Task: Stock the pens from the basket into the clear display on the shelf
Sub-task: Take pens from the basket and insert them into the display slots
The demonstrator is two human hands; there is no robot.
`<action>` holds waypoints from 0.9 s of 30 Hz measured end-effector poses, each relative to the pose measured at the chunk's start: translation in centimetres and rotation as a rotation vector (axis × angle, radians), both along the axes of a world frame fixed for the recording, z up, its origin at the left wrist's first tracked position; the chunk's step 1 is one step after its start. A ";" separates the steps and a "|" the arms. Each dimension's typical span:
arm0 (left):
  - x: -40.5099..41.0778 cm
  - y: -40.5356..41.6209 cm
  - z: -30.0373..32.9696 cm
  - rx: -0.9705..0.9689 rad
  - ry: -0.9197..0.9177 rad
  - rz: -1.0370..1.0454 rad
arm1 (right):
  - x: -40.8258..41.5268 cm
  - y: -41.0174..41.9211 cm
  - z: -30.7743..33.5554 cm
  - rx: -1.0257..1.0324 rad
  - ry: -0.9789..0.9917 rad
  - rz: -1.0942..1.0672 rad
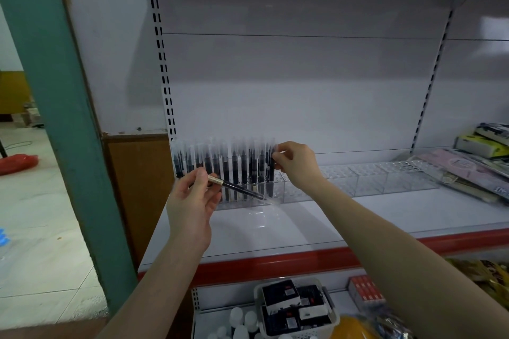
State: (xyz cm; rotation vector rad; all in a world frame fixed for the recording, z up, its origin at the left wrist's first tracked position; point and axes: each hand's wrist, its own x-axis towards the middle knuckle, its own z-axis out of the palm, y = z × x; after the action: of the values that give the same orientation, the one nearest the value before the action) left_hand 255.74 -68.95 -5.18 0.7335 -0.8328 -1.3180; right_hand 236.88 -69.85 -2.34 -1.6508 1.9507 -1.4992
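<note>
Left hand (192, 195) pinching a loose black pen (239, 188), right hand (294, 164) pinching an upright pen (272, 170) in the clear display (358, 179), basket (298, 308) below the shelf (303, 228)

- Pens in display (234, 165): black barrels with frosted clear caps, standing upright in a tight row at its left end.
- Loose pen (238, 188): black, tilted, cap end down to the right (in front of the row).
- Clear display (366, 179): long, holed, on the white shelf.
- Basket (296, 308): white, below, holding dark boxes.
</note>
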 end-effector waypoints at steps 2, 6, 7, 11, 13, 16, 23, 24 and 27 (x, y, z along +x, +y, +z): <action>0.0 -0.1 -0.1 0.005 -0.004 -0.001 | 0.0 0.1 -0.1 -0.001 0.021 -0.002; 0.0 -0.1 -0.4 0.010 -0.016 -0.007 | 0.2 0.1 0.0 0.000 0.051 0.000; 0.0 -0.1 -0.4 0.013 -0.014 -0.005 | 0.2 0.0 0.0 0.003 0.056 -0.001; 0.0 -0.1 -0.4 0.019 -0.003 0.000 | 0.0 -0.1 0.3 0.029 0.073 -0.007; -0.1 0.0 -0.5 0.029 0.010 -0.004 | -0.1 -0.1 0.3 0.033 0.047 -0.003; -0.2 0.0 -0.6 0.045 0.033 -0.017 | -0.4 0.1 0.2 0.046 -0.104 0.029; -1.4 0.7 -0.6 0.049 0.153 -0.050 | -2.2 3.2 -1.0 -0.081 -0.713 0.011; -1.8 0.9 -0.6 0.048 0.169 -0.048 | -2.3 3.7 -1.4 -0.076 -0.793 0.034; -3.5 1.7 -0.9 0.048 0.173 -0.058 | -1.5 5.0 -2.4 -0.020 -0.967 0.209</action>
State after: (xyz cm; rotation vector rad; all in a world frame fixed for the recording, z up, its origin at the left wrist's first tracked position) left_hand 252.20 -67.28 -6.06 0.6272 -0.6899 -1.4360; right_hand 235.36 -64.80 -4.77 -0.8017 1.1870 -1.7439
